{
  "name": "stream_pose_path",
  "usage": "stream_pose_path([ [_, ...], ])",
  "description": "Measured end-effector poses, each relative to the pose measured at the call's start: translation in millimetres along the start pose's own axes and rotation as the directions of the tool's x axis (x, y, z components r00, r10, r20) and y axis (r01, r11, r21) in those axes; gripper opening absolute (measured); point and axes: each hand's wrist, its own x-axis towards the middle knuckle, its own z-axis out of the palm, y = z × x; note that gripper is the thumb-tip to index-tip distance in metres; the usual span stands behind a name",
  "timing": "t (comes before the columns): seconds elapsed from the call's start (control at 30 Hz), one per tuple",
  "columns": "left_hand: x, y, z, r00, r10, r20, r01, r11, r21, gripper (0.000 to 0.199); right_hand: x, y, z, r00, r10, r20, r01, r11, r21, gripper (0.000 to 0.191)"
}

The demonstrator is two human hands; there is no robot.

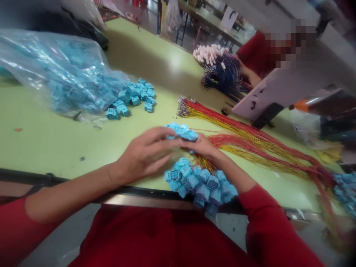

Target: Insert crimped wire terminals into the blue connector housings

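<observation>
Watching over this person's shoulder through the head camera, I count two bare hands at the edge of a green table [50, 144]. The left hand [146, 155] reaches in flat, its fingers [158, 142] lightly spread and stretched toward the right hand, not visibly pinching anything. The right hand [201, 146] sits just under a small bunch of blue plastic connectors [182, 131], but its fingers are hidden, so I can't tell whether they grip. A second, larger bunch of blue connectors [200, 187] lies right below the hands, against the near table edge and under the right forearm. Thin wires run from beneath the right hand into one long red-and-yellow wire bundle [250, 137], which fans across the table. Farther off are one clear plastic bag [61, 70] full of blue connectors and one loose pile of connectors [136, 96] beside it. A third group of connectors [345, 193] is cut off by the right edge. Across the table, a co-worker's hand [251, 76] is beside one dark blue wire bundle [222, 74] tipped with pale connectors [208, 53], and a white board [278, 92] stands partly between the bundle and the co-worker's red sleeve [256, 52].
</observation>
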Motion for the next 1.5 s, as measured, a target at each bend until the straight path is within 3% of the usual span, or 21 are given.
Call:
stream_pose_path([
  [0.03,2,0,2.4,0.987,0.086,0.136,-0.082,0.996,-0.031,0.028,0,0,0,1.0,0.015,-0.026,-0.014,1.0,0.027,0.02],
  [0.1,7,-2,9.4,0.911,0.18,0.371,-0.149,0.983,-0.111,0.032,0,0,0,0.997,0.025,-0.067,-0.021,0.998,0.057,0.02],
  [0.13,10,-5,13.3,0.88,0.176,0.441,-0.132,0.983,-0.127,0.035,-1,-1,0,0.996,0.023,-0.085,-0.017,0.998,0.067,0.019],
  [0.2,15,-9,20.1,0.866,0.1,0.49,-0.044,0.991,-0.125,0.038,-2,-2,-1,0.995,0.015,-0.103,-0.006,0.997,0.083,0.018],
  [0.37,17,-17,23.5,0.9,-0.107,0.422,0.236,0.935,-0.266,0.026,-4,-2,-8,0.998,-0.039,-0.05,0.044,0.995,0.095,0.025],
  [0.47,15,-20,18.2,0.92,-0.21,0.332,0.314,0.901,-0.299,0.026,-7,-6,-14,0.996,-0.07,0.046,0.066,0.995,0.073,0.029],
  [0.6,14,-17,11.7,0.959,-0.244,0.147,0.273,0.934,-0.233,0.023,-11,-12,-18,0.969,-0.08,0.236,0.095,0.994,-0.053,0.036],
  [0.7,12,-3,11.1,0.984,-0.172,-0.04,0.168,0.982,-0.086,0.024,-12,-10,-17,0.971,-0.075,0.225,0.096,0.992,-0.082,0.032],
  [0.73,10,3,12.1,0.992,-0.113,-0.055,0.11,0.993,-0.049,0.026,-11,-9,-16,0.976,-0.083,0.202,0.098,0.993,-0.066,0.031],
  [0.77,8,8,13.7,0.998,-0.051,-0.023,0.05,0.998,-0.032,0.027,-10,-7,-15,0.978,-0.09,0.186,0.101,0.994,-0.049,0.03],
  [0.83,4,15,18.3,0.989,0.033,0.146,-0.024,0.998,-0.064,0.029,-7,-3,-14,0.981,-0.107,0.162,0.11,0.994,-0.013,0.031],
  [0.93,3,17,24.3,0.935,-0.007,0.354,0.055,0.99,-0.127,0.027,-6,-2,-17,0.979,-0.121,0.162,0.115,0.992,0.046,0.032],
  [1.0,7,14,23.6,0.934,-0.118,0.337,0.179,0.971,-0.157,0.025,-8,-5,-22,0.967,-0.132,0.217,0.119,0.99,0.072,0.032],
  [1.07,15,12,19.0,0.935,-0.252,0.25,0.302,0.935,-0.186,0.023,-10,-10,-28,0.937,-0.143,0.318,0.131,0.99,0.059,0.032],
  [1.13,20,9,13.9,0.917,-0.37,0.152,0.396,0.893,-0.213,0.024,-13,-13,-31,0.907,-0.142,0.397,0.146,0.989,0.019,0.034],
  [1.2,20,5,12.0,0.883,-0.457,0.106,0.468,0.848,-0.247,0.03,-14,-13,-30,0.904,-0.138,0.406,0.153,0.988,-0.003,0.036],
  [1.27,14,0,14.3,0.844,-0.514,0.156,0.537,0.798,-0.275,0.036,-13,-10,-26,0.931,-0.153,0.331,0.156,0.988,0.019,0.034],
  [1.37,1,-7,21.1,0.798,-0.475,0.372,0.572,0.791,-0.217,0.039,-9,-2,-21,0.976,-0.166,0.141,0.155,0.984,0.087,0.031],
  [1.5,0,-8,24.7,0.771,-0.345,0.536,0.437,0.898,-0.051,0.034,-5,0,-22,0.991,-0.132,-0.001,0.132,0.984,0.121,0.03],
])
